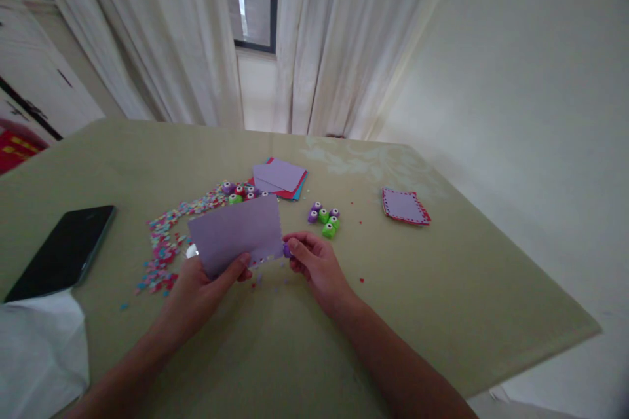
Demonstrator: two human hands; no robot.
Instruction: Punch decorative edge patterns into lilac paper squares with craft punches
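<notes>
- The left hand (196, 291) was clamped on the lilac sheet (236, 232) at its lower edge, thumb on top, holding it tilted just above the table (442, 288), near the paper scraps (164, 245).
- The sheet looked flat, and its right edge was scalloped.
- The right hand (317, 265) was pinched shut on a small purple punch (286, 250) at the sheet's lower right corner. Edge-punching seemed to be the step in hand, and another press would call for a steady sheet.

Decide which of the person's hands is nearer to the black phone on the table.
Left. The left hand, holding the lilac paper, is to the right of the phone. The right hand, pinching a small purple punch at the paper's edge, lies farther right.
</notes>
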